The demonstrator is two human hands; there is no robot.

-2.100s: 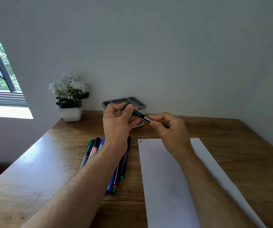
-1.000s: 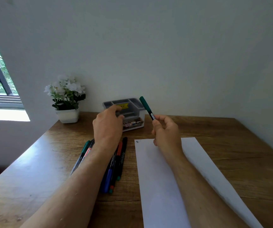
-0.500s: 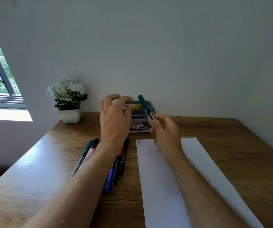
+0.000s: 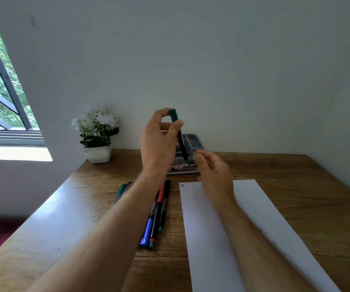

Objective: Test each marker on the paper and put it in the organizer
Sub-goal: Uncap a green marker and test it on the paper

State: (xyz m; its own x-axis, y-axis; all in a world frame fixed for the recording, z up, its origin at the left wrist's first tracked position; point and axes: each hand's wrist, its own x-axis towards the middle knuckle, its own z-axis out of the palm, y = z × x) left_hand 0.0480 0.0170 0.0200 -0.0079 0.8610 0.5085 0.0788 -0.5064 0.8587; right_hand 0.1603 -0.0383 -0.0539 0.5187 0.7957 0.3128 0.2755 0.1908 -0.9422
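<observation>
Head view, nearest first: a white paper sheet [image 4: 222, 239] lies lengthwise on the wooden desk [image 4: 296, 197], with a small dark mark [image 4: 182, 185] at its far left corner. Left of the paper, a bundle of capped markers [image 4: 156, 218] lies partly under the left forearm. Above the paper's far end, the right hand [image 4: 214, 171] hangs loosely spread, holding nothing. Beyond the paper, the left hand [image 4: 159, 142] pinches a green-capped marker [image 4: 178, 133] near its top between thumb and fingers, cap uppermost and nearly upright, its lower end in front of the grey desk organizer [image 4: 193, 142]. Left of the organizer, a white-flowered plant [image 4: 97, 133] stands in a white pot by the wall.
</observation>
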